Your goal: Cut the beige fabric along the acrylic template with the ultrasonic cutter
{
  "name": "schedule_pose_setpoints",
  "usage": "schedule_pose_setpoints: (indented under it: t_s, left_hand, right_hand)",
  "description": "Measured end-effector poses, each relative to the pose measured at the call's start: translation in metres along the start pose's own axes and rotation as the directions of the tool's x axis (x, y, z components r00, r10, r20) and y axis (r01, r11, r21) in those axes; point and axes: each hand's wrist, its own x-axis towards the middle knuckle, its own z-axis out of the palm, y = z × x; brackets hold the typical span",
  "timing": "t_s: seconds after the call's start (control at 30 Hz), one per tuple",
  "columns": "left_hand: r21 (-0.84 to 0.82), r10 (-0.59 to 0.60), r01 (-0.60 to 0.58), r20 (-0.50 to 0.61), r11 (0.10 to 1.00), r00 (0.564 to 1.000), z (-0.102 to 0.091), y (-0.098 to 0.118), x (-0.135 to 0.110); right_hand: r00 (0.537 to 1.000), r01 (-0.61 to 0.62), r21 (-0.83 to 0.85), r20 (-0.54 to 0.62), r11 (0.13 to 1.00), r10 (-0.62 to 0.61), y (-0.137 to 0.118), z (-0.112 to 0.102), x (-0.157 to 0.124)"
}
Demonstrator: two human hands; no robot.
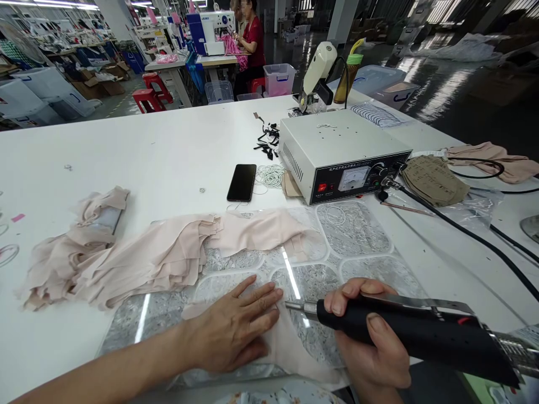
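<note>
My left hand (244,322) lies flat, fingers stretched, on a pale pink fabric piece (290,348) spread over the grey marble-patterned mat (295,278). In my right hand (374,342) is a black handheld ultrasonic welding gun (404,322), gripped around its body. Its thin metal tip points left and ends just beside my left fingertips, near the fabric's edge; whether it touches cannot be told. Behind my left hand lies a stack of pale pink fabric pieces (155,255). Another pale piece (261,230) rests along the mat's far side.
A white control box (345,151) stands at the back right, with a black cable (467,235) running toward the right edge. A phone (241,182), coiled thin cord (270,176) and brown pattern pieces (435,180) lie around it. Across the room, a person (252,39) sits at a sewing machine.
</note>
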Motion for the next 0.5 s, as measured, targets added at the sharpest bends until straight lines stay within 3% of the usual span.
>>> schedule_pose_setpoints:
  t_s: [0.5]
  left_hand:
    - [-0.07, -0.007, 0.009, 0.021, 0.997, 1.0, 0.0026, -0.0046, -0.0018]
  right_hand:
    - [0.996, 0.094, -0.045, 0.005, 0.995, -0.094, -0.0037, 0.002, 0.008]
